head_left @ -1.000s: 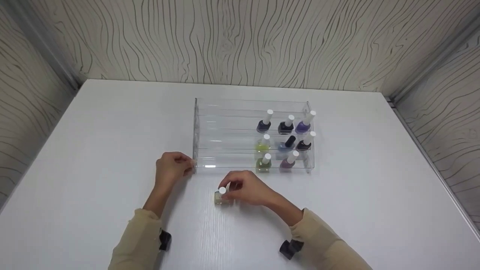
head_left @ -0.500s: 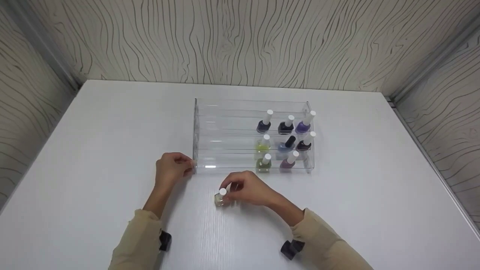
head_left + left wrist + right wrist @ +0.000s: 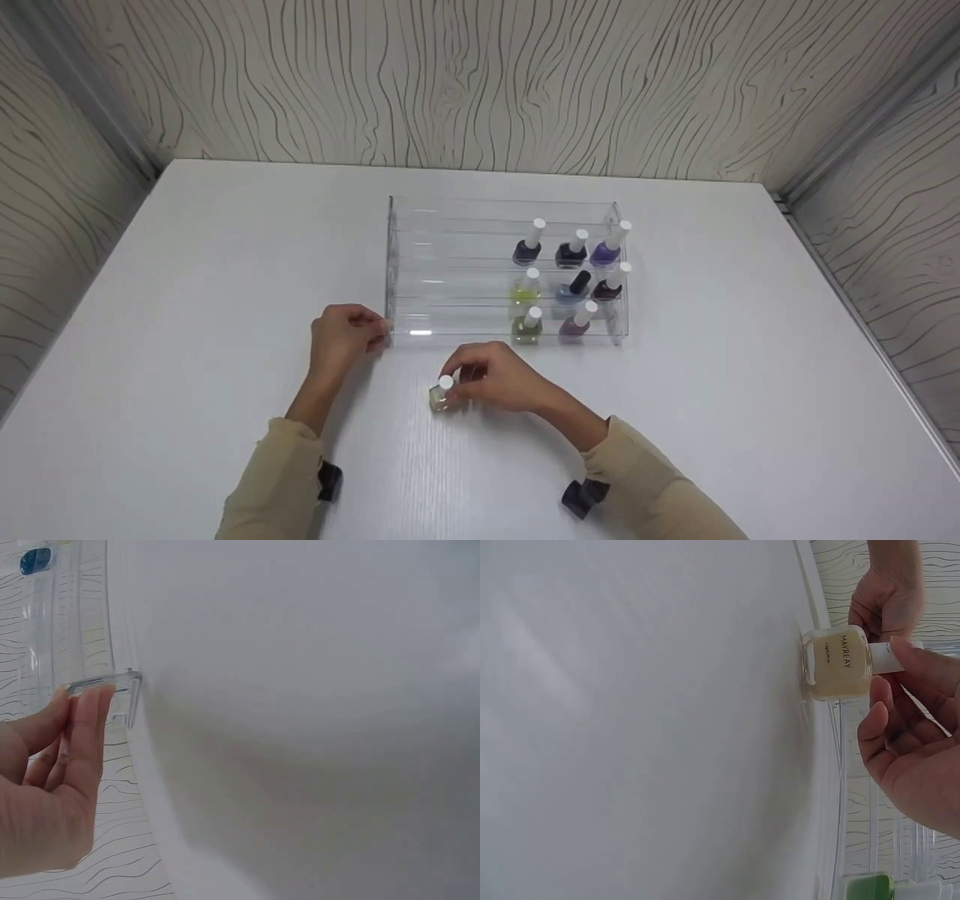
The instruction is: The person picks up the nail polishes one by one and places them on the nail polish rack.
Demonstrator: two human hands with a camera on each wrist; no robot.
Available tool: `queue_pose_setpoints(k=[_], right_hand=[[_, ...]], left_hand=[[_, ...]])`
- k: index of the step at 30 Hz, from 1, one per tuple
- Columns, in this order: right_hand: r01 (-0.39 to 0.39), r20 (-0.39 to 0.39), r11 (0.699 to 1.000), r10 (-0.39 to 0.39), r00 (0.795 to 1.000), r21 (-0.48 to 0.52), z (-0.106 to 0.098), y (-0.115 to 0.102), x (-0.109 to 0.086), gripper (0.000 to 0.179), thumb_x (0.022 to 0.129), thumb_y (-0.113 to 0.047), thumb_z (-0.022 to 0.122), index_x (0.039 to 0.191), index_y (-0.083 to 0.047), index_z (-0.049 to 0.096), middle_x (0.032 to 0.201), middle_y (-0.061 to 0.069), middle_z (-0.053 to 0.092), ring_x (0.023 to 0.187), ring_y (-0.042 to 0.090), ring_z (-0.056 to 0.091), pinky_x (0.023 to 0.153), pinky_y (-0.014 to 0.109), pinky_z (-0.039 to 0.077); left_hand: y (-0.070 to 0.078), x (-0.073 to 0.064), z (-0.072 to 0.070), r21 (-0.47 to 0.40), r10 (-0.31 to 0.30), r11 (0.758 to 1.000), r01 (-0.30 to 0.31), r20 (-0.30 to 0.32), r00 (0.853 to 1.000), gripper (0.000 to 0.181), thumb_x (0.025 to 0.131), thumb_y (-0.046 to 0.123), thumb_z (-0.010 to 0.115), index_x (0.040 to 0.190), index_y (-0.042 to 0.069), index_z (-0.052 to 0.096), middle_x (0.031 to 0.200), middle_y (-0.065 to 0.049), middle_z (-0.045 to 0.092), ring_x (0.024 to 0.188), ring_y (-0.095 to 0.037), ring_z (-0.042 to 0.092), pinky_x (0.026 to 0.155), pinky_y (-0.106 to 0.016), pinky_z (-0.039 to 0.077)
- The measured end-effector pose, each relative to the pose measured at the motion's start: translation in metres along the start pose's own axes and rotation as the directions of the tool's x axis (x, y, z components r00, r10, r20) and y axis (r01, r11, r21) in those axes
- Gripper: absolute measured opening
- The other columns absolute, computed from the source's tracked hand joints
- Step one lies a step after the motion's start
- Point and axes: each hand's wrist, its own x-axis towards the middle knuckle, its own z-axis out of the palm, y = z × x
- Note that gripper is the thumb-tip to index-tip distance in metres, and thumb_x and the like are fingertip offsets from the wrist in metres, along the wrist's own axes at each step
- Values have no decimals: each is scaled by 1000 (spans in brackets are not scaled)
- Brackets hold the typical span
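Observation:
A small square bottle of pale yellowish nail polish [image 3: 438, 399] with a white cap is on the white table in front of the rack. My right hand [image 3: 501, 379] pinches its cap between thumb and fingers; the right wrist view shows the bottle's front [image 3: 838, 667], marked MAYREAY. My left hand [image 3: 345, 339] pinches the front left end of a clear tiered rack [image 3: 391, 262]. In the left wrist view, thumb and fingertips of the left hand [image 3: 60, 772] close round the rack's clear side panel [image 3: 109, 680].
Several nail polish bottles stand in the rack's right half: dark and purple ones [image 3: 606, 253] at the back, yellow [image 3: 525, 292], blue and dark ones in the middle, green [image 3: 526, 328] and mauve [image 3: 574, 328] at the front. A patterned wall [image 3: 450, 90] rises behind the table.
The pale nail polish bottle has turned slightly and shifted a little toward the person in the right hand. The left hand and the rack stay where they were.

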Motion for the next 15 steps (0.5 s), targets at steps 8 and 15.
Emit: queue_pose_setpoints(k=[8,15], right_hand=[[-1,-5,1000,1,1000,-3,-4,-1,-2,16,75,1,69,91,2,68,84,11,64,70,8,51,61,20,43],[-43,-31,999,43,999,0,-17,-11,-6,17,75,-1,70,92,2,67,84,9,62,70,10,51,61,21,43]], left_hand=[[-1,0,-1,31,25,999,-25,4,1000,6,79,1,67,80,-5,67,72,-12,66,62,-20,65,55,-22,53],[-1,0,-1,28,12,1000,-12,4,1000,5,80,0,66,79,-5,67,70,-10,66,61,-17,64,54,-21,53]])
